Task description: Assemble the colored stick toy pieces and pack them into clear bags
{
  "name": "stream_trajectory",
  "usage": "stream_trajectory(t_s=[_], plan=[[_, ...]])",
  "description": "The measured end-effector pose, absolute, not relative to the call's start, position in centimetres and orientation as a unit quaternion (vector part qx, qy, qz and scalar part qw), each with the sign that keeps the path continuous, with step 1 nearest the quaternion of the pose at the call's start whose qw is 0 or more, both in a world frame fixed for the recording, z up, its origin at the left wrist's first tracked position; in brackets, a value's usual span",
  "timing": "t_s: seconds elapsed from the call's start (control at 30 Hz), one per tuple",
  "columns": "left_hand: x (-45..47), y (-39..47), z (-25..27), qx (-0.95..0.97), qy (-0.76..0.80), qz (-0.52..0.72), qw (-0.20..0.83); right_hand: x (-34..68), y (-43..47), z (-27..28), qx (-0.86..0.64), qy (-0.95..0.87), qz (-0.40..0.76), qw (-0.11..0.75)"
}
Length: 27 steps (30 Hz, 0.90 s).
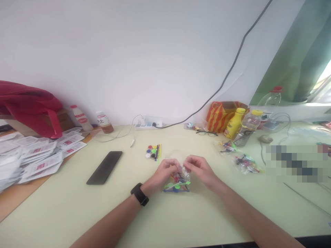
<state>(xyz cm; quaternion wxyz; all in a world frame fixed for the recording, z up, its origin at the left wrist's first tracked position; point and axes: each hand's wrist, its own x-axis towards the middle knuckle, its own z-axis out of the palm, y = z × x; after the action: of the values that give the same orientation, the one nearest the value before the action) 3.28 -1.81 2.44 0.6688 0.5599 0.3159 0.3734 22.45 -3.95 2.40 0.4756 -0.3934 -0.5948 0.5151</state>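
A clear plastic bag (178, 186) of small colourful plastic pieces, with green, blue and red parts, lies on the table in front of me. My left hand (168, 170) has its fingers closed on the bag's upper left side. On the upper right, my right hand (198, 167) pinches the same bag's edge between thumb and fingers. Behind my left hand sits a small set of coloured discs (151, 152) beside thin coloured sticks (158, 152). Farther right rest two more clear bags of similar pieces, one nearer (247, 164) and one farther back (227, 147).
A black phone (104, 167) lies to the left, near a pile of white packets (41, 155). Along the wall stand bottles (234, 124), a striped bag (217, 115), eyeglasses (207, 133) and a power strip (148, 126) with cables. A red cloth bag (28, 103) is at far left.
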Motion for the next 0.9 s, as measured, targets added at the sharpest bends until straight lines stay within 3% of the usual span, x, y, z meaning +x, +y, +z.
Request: stream_trajectory(t_s=[0.2, 0.57, 0.9], plan=[[2.6, -1.9, 3.2, 0.55, 0.259, 0.351, 0.712, 22.8, -3.9, 2.2, -0.383, -0.567, 0.516, 0.515], [3.0, -2.0, 2.4, 0.601, 0.299, 0.348, 0.655, 22.4, -4.0, 2.4, -0.412, -0.576, 0.499, 0.5], [2.2, -1.8, 3.2, 0.667, 0.284, 0.304, 0.618, 22.4, -4.2, 2.4, -0.43, -0.546, 0.47, 0.544]])
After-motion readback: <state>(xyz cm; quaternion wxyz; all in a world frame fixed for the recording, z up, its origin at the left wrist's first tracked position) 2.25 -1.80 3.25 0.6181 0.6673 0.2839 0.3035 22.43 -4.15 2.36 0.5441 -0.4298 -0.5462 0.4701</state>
